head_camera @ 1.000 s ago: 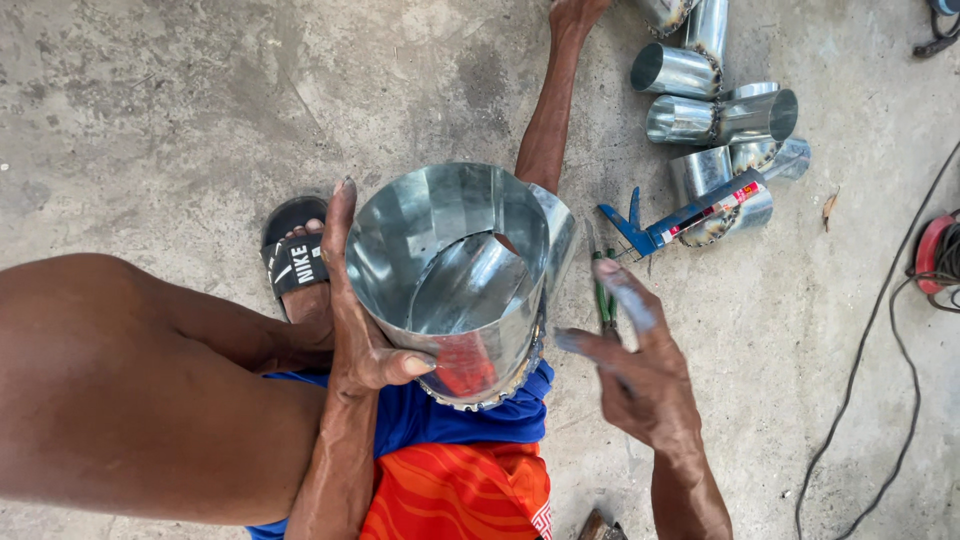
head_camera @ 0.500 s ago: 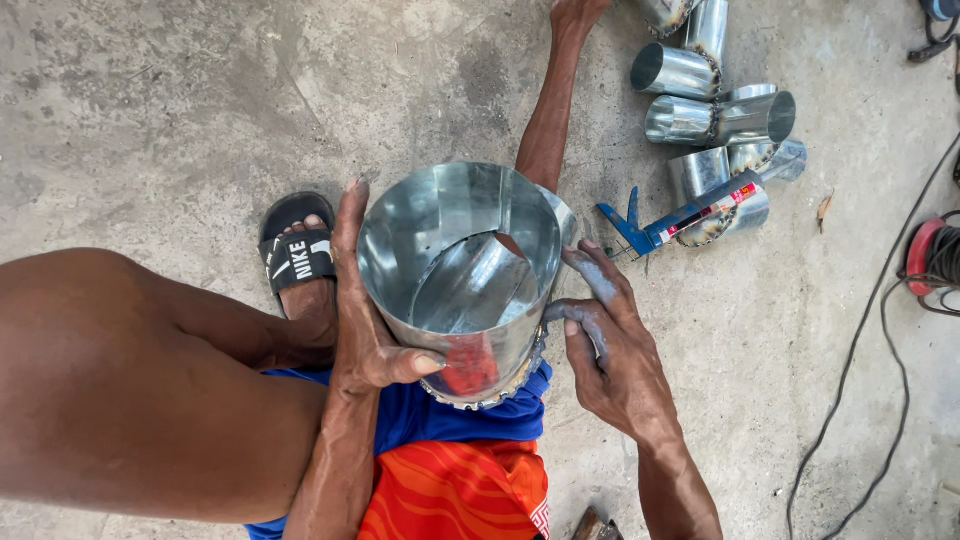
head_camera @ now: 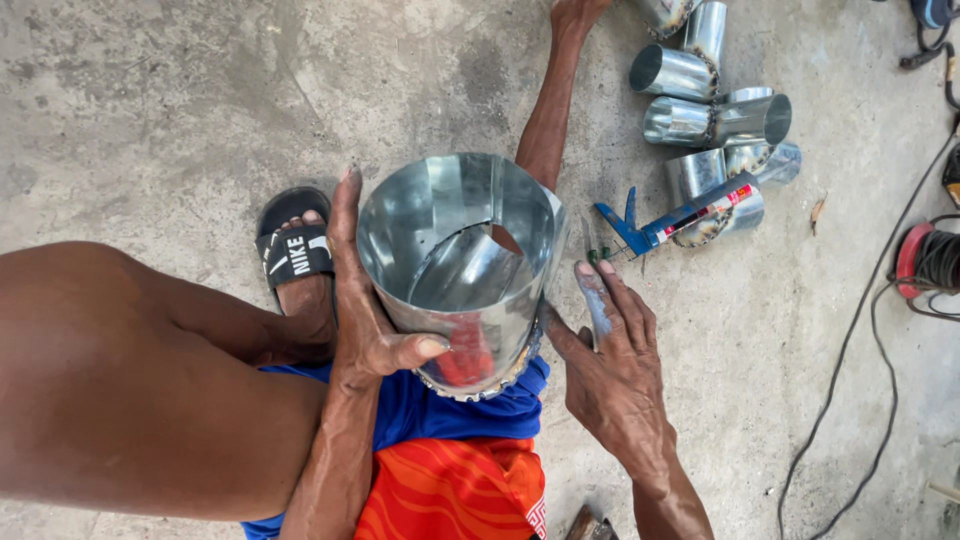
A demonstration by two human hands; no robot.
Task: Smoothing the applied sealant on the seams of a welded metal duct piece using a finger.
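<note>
A shiny sheet-metal pipe section (head_camera: 455, 260) stands upright between my legs, its open end facing up and a curved cut-out showing in its inner wall. My left hand (head_camera: 365, 310) wraps the pipe's left side, thumb across the front. My right hand (head_camera: 610, 360) lies flat against the pipe's right side, fingers spread, with grey sealant smeared on the index finger. My left foot in a black sandal (head_camera: 292, 250) rests on the concrete just left of the pipe.
Several short metal pipe pieces (head_camera: 715, 120) lie on the concrete floor at the upper right, with a blue caulking gun (head_camera: 670, 220) beside them. A red cable reel (head_camera: 925, 260) and black cords run along the right edge.
My right hand has moved left from beside the pipe and now presses against its right wall. The left hand keeps its hold; the pipe stays put.
</note>
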